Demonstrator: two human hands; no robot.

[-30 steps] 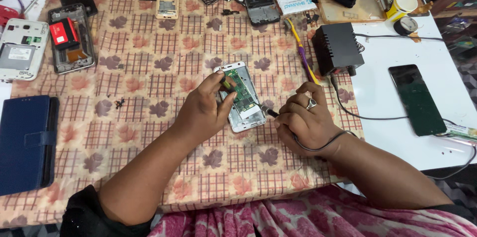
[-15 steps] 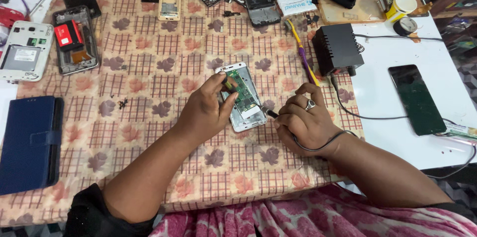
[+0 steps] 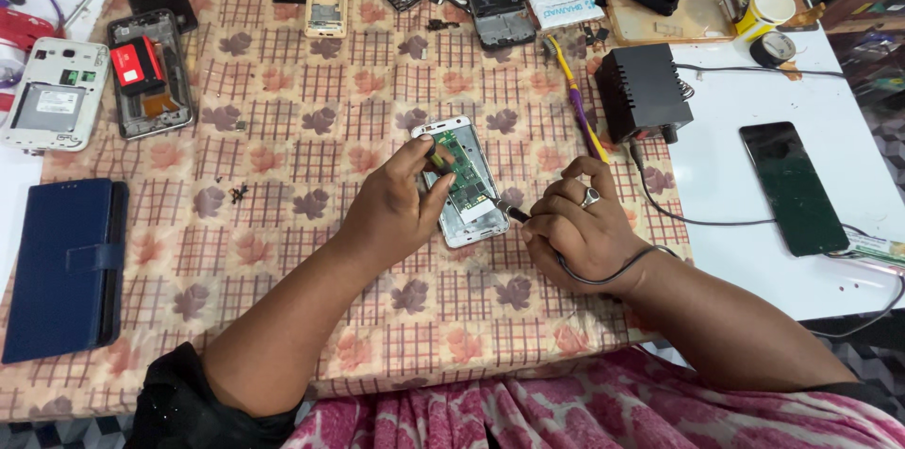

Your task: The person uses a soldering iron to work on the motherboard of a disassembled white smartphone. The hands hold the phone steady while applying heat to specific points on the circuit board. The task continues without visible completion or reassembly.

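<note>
Opened phone (image 3: 462, 183) lies mid-table on the checked cloth (image 3: 283, 261), circuit board exposed. Left hand (image 3: 396, 209) pins its left side, fingers closed on it. Right hand (image 3: 580, 232) grips a corded tool (image 3: 514, 213), tip at the board. Judged step: board work under way; precise tip placement is required.

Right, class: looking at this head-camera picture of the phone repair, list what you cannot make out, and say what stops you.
1. The tool tip at the opened phone: too small; the right hand covers the handle.
2. What the left hand pinches on the green board: hidden by its fingers.
3. The small screws on the cloth: too small to count.
4. The dark phones at the top edge: cut off by the frame.
</note>
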